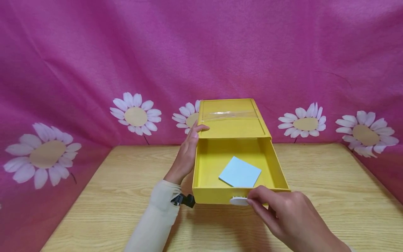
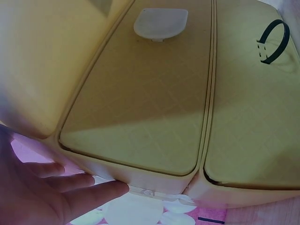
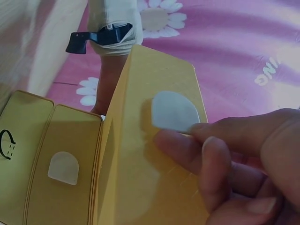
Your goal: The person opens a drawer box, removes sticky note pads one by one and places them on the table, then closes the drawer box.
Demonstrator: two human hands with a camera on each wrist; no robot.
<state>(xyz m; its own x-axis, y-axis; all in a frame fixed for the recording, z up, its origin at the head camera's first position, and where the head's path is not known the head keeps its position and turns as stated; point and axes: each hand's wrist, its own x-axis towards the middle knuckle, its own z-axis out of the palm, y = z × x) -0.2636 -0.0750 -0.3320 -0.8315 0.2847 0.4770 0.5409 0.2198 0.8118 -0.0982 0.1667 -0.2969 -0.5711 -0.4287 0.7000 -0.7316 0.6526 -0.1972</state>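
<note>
A yellow drawer cabinet (image 1: 233,127) has its top drawer (image 1: 211,196) pulled out toward me. Inside that drawer lies a light blue square paper pad (image 1: 240,172), set at an angle. The thumb and index finger of my right hand (image 1: 291,211) pinch the edge of the drawer's white handle (image 3: 173,111). On the cabinet's left side rests my left hand (image 1: 185,155), one finger reaching over the top edge. Its fingers (image 2: 96,197) look extended along the side in the left wrist view.
Below the pulled-out drawer are a drawer with a white handle (image 2: 161,23) and another with a black loop handle (image 2: 277,42). Clear tape (image 1: 231,114) crosses the cabinet top. A wooden table (image 1: 126,189) lies underneath, with a pink flowered cloth (image 1: 220,49) behind and at both sides.
</note>
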